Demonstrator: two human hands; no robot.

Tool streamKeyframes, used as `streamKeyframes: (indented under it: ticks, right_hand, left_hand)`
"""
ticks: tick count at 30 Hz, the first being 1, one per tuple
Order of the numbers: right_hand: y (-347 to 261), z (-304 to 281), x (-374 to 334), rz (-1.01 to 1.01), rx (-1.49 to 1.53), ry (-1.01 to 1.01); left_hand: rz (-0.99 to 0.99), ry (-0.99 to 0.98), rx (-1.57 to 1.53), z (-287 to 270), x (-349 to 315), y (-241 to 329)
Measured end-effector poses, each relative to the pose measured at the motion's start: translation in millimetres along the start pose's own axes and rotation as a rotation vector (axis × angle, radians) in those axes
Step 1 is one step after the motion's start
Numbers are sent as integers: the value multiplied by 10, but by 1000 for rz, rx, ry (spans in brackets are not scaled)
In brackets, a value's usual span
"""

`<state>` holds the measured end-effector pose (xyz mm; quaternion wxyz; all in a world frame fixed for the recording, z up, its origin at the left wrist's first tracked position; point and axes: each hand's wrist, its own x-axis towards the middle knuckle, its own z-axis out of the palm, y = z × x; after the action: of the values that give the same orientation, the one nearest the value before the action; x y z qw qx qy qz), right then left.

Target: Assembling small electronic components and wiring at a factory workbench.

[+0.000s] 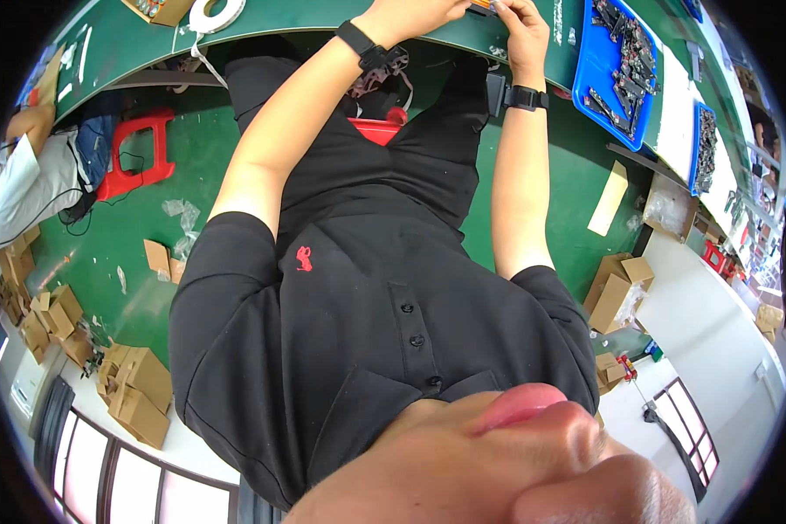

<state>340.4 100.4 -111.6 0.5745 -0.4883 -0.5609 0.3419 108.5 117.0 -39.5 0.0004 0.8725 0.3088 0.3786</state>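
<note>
As the forearms (521, 166) stretch forward, the left hand (415, 17) and right hand (526, 28) pinch a small orange piece (483, 5).

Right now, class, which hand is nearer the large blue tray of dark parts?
Right. The right hand is just left of the tray; the left hand is farther left, beyond the right.

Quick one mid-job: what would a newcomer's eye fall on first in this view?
Probably the blue tray at upper right, strewn with small dark parts. Next, the bright red stool at left, near a co-worker in a light shirt. At the top edge, the left hand and right hand are close together at a small orange item, mostly cut off.
</note>
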Motion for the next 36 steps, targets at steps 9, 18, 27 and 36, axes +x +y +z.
streamKeyframes:
  ticks: [9, 18, 27, 36]
  right_hand:
    - [8, -53, 17, 194, 40, -117]
    - [-60, 7, -13, 227, -58, -118]
    - [-527, -132, 307, -29, -683, -302]
    - [-718, 182, 203, -41, -1053, -313]
  left_hand:
    - [-20, -69, 118, 39, -14, -12]
    - [17, -72, 113, 70, -49, -8]
    - [35, -173, 94, -84, 155, 12]
    - [17, -180, 83, 80, -65, -48]
